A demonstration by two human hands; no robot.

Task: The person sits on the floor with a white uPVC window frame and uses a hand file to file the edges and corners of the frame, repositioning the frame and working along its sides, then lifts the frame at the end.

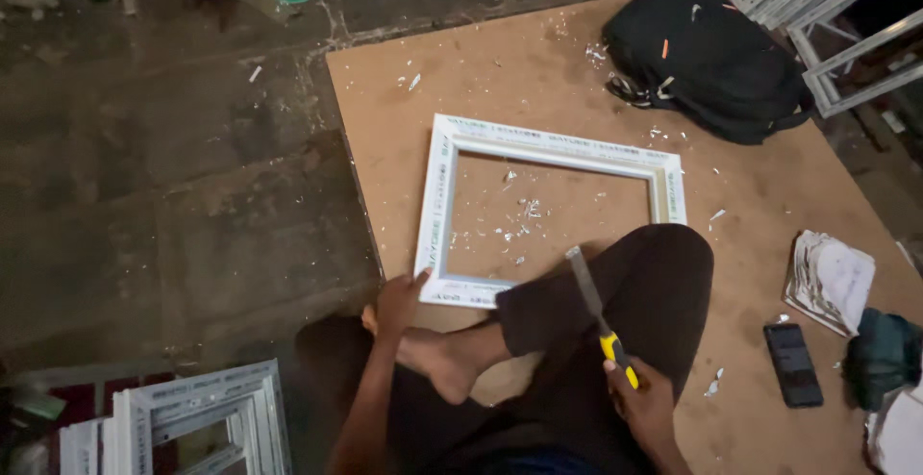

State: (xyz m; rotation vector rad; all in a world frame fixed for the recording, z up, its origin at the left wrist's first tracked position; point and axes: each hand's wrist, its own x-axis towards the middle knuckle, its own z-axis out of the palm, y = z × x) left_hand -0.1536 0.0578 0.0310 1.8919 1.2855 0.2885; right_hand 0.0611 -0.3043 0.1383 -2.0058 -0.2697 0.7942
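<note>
We sit on a brown board [577,81] laid over dark concrete floor [163,187], white shavings scattered around the white window frame [437,206]. Our left hand [399,304] pinches the frame's near corner; our right hand [642,400] grips a yellow-handled chisel [598,313] over its near edge.

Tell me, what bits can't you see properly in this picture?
- White frame, head view: its near right corner is hidden behind the person's knee.
- Chisel: the end of its yellow handle is covered by the right hand.
- Stacked frames: cut off by the bottom edge.
- Black bag: closed, so its contents are hidden.
- Phone: the screen is dark.
- Print on the white frame: too small and blurred.
</note>
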